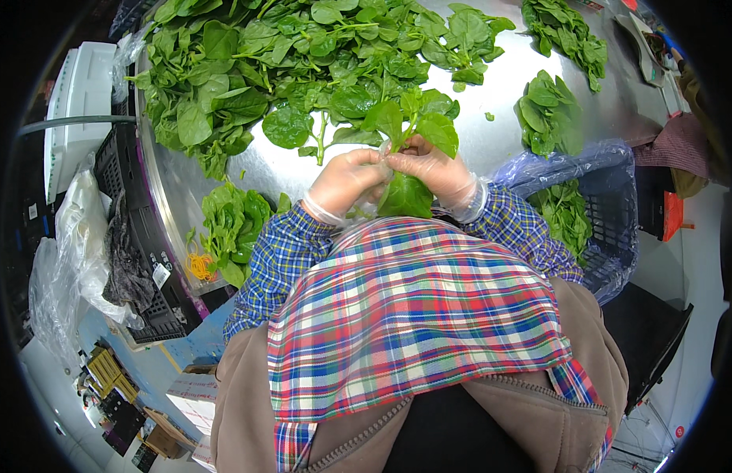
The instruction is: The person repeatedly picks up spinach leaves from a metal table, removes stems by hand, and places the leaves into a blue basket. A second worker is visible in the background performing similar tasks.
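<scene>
In front of my apron, my left hand point(351, 180) and my right hand point(440, 174) meet at a sprig of leafy greens point(438, 131), thumbs and fingertips pinched on its stem. Both hands wear clear plastic gloves. Broad leaves spread above the fingers, and one large leaf point(406, 198) hangs below them. The stem between the fingertips is mostly hidden. Just beyond my hands, a loose sprig with a thick cut stem point(321, 139) lies on the metal table point(265, 159). A big heap of the same greens point(224, 77) covers the table's far left and middle.
Small bundles of greens lie at right point(546, 112), far right point(570, 41) and near left point(233, 222). Orange rubber bands point(199, 266) sit by the left edge. A plastic-lined basket point(614, 207) holding greens stands at my right; a black crate point(129, 195) stands left.
</scene>
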A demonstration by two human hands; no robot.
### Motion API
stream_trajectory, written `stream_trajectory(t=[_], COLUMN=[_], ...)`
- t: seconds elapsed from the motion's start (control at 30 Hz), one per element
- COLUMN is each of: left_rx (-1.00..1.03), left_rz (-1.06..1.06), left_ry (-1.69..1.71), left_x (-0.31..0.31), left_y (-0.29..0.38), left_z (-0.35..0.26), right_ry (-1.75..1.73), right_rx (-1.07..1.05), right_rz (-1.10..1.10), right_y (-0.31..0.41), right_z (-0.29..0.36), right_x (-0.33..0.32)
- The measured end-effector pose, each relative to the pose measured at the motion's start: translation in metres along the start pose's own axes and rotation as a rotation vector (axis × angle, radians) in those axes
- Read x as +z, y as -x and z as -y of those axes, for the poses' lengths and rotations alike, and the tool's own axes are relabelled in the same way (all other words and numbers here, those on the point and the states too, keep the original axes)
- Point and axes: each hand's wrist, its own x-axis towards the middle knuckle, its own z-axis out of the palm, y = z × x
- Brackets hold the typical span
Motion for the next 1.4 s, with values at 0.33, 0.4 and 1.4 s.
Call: stream_trajectory(t=[0.33,0.4,1.4], left_rx=[0.258,0.071,0.097], left_rz=[0.049,0.074,-0.261], left_ry=[-0.366,0.314,0.329], left_x=[0.000,0.007,-0.043], left_y=[-0.014,-0.010,0.043], left_z=[0.023,0.017,-0.002], right_ry=[1.043,0.918,0.370], right_rx=[-1.098,-1.057,-0.414], right_rz=[-0.048,-0.166,-0.829], right_y=[-0.005,-0.005,0.021], right_z=[0.012,0.013,0.081], right_x=[0.016,0.022,-0.131])
